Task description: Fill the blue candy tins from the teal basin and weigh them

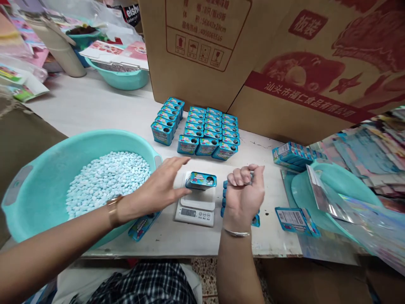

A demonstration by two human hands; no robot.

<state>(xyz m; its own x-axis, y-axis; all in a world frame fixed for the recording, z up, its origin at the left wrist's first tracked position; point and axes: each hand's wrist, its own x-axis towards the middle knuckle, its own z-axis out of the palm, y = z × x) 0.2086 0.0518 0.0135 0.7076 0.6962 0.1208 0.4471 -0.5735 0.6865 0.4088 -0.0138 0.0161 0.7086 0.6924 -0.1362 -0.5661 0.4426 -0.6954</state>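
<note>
While the small blue tin (pixel 201 180) sits on the white digital scale (pixel 196 202), keep your open, empty left hand (pixel 161 188) clear; your clenched right hand (pixel 245 190) just right.

Left cardboard carton (pixel 190 50): printed "56x42x28cm" and "4008065516", above 4 boxed handling symbols. Right cardboard carton (pixel 316 63): red square "板装" and white band "汕头市福仁食品有限公司". Black packet (pixel 130 12) at rear: partial "eishu". Scale display (pixel 188 212): digits illegible. Blue tins (pixel 205 131): lid print too small to read.
</note>
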